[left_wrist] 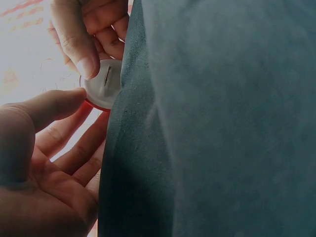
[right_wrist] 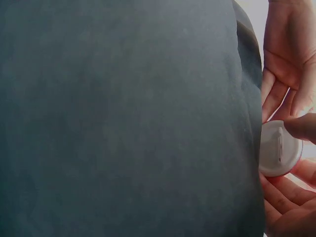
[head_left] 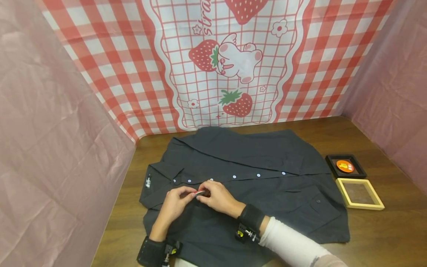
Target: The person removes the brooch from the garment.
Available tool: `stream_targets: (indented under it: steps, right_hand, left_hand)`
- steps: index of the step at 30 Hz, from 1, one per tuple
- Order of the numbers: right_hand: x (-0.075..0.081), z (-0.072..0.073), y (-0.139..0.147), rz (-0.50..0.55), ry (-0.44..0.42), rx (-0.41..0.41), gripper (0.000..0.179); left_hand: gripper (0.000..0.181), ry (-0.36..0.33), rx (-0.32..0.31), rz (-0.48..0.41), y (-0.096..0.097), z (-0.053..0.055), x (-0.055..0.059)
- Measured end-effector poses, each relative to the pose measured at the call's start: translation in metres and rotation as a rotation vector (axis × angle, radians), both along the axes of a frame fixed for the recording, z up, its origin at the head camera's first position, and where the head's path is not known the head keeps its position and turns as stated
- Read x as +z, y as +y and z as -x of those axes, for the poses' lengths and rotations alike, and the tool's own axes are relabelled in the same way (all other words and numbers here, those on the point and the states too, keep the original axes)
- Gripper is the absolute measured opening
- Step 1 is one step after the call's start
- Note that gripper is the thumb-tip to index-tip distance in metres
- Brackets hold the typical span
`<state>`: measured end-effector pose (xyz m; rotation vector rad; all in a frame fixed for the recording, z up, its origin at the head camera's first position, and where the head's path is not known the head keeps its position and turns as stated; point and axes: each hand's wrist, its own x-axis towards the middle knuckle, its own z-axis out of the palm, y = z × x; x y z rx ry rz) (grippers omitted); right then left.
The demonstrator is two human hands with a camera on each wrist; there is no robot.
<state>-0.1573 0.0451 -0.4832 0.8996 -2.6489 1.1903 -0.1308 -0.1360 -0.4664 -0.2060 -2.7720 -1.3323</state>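
A round pin badge (left_wrist: 101, 89) with a white back, a metal pin and a red rim is between my two hands. In the left wrist view, my left hand (head_left: 175, 204) pinches its edge between thumb and fingers. From the other side my right hand (head_left: 218, 196) pinches it too, its thumb (left_wrist: 81, 49) on the white back. Below both hands a dark grey button-up shirt (head_left: 267, 207) lies spread out, collar to the left, with a row of pale buttons (head_left: 234, 177). In the right wrist view, the shirt fabric (right_wrist: 123, 118) covers part of the badge (right_wrist: 279, 153).
Right of the shirt sit a black square frame (head_left: 361, 172) holding an orange round badge (head_left: 345, 166) and a pale yellow square frame (head_left: 378, 204). A strawberry-print cloth (head_left: 233, 92) hangs behind the wooden table (head_left: 123, 207). Pink cloths (head_left: 50, 129) flank both sides.
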Motion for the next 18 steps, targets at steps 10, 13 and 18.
stream_targets:
  steps: [10,13,18]
  right_hand:
    - [0.0049,0.0027,0.0052,-0.026,-0.019,0.059,0.017]
    - [0.0048,0.0037,0.006,-0.025,-0.016,0.069,0.017]
    - [0.0058,0.0056,0.0078,-0.027,-0.015,0.076,0.017]
  left_hand:
    - [0.01,0.008,-0.015,-0.005,0.0003,0.0036,0.0008]
    - [0.012,0.005,-0.023,-0.012,0.0008,0.0047,0.0013]
    - [0.015,0.045,-0.033,-0.002,0.0015,0.0062,0.0006]
